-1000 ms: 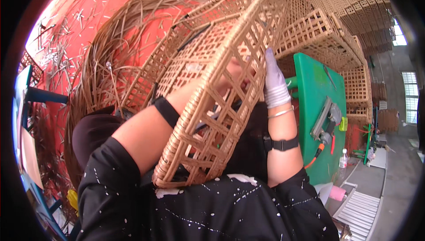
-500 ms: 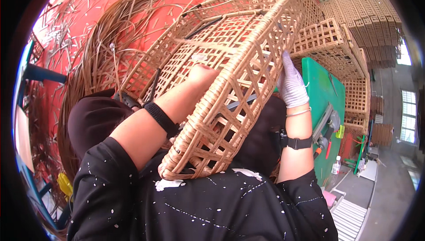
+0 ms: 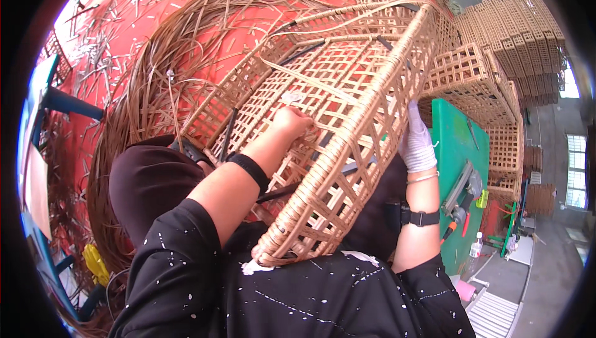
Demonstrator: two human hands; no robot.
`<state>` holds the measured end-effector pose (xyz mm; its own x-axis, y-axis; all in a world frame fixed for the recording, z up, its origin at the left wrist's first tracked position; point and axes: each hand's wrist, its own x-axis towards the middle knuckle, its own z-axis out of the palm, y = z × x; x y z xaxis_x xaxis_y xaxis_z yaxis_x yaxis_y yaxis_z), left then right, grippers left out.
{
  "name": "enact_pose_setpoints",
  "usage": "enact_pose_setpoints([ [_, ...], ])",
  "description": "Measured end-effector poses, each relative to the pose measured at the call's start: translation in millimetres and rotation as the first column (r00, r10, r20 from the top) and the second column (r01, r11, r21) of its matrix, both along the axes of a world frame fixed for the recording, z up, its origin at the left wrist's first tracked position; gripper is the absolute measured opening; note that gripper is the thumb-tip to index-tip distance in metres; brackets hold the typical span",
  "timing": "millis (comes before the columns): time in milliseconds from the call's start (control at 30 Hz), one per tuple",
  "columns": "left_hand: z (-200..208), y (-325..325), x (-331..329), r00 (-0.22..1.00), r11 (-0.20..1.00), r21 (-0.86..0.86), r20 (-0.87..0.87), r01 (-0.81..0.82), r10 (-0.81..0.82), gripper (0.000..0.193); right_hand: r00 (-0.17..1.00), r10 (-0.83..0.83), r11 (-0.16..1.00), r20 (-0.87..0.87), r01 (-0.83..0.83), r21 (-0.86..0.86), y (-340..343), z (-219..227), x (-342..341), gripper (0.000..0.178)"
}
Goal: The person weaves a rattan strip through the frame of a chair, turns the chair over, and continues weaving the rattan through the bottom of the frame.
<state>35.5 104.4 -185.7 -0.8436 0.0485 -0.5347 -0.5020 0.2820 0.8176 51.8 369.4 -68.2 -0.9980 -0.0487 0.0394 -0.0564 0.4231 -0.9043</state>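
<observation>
A large open-weave rattan basket (image 3: 338, 167) leans tilted across my lap, its near end against my black shirt. Inside it, my bare left hand (image 3: 292, 122) is closed near the wrapped right rim; what the fingers pinch is hidden. A loose, pale rattan strip (image 3: 310, 80) curves above that hand toward the rim. My right hand (image 3: 418, 139), in a whitish glove, lies along the outside of the right wall. Its fingers look stretched out, partly covered by the weave. A small white scrap (image 3: 291, 97) shows just beyond my left fist.
Long brown strips (image 3: 149, 58) lie in a curved heap on the red floor (image 3: 205, 24). At right, a green board (image 3: 456, 151) carries tools, including a staple-gun-like one (image 3: 456, 186). More woven baskets (image 3: 456, 71) are stacked behind. A blue frame (image 3: 74, 107) stands left.
The whole view has shifted, so the scene sits lower and farther right. My left fist shows more clearly beside the rim, and the loose strip now bends in a curve.
</observation>
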Motion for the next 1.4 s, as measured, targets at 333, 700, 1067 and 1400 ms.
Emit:
enact_pose_setpoints([
  [333, -3.6, -14.9, 2.1, 1.000, 0.993, 0.118, -0.009, 0.006, -0.005, 0.033, 0.927, -0.146, 0.856, 0.345, 0.293, -0.426, -39.5, 39.8, 8.4, 0.059],
  [700, -0.5, -20.9, -11.5, 0.927, 0.932, -0.017, -0.093, 0.363, -0.363, 0.027, 0.948, -0.073, 0.886, 0.309, 0.204, -0.416, -37.0, 36.5, 2.8, 0.065],
  [1067, -5.4, -21.0, -14.7, 0.932, 0.931, 0.036, 0.011, 0.362, -0.363, 0.029, 0.947, -0.105, 0.877, 0.305, 0.233, -0.420, -33.2, 33.4, 4.7, 0.062],
  [1400, -9.1, -12.1, -9.4, 0.979, 0.978, 0.064, 0.045, 0.198, -0.201, 0.026, 0.943, -0.121, 0.859, 0.311, 0.257, -0.442, -35.3, 33.0, 2.1, 0.062],
])
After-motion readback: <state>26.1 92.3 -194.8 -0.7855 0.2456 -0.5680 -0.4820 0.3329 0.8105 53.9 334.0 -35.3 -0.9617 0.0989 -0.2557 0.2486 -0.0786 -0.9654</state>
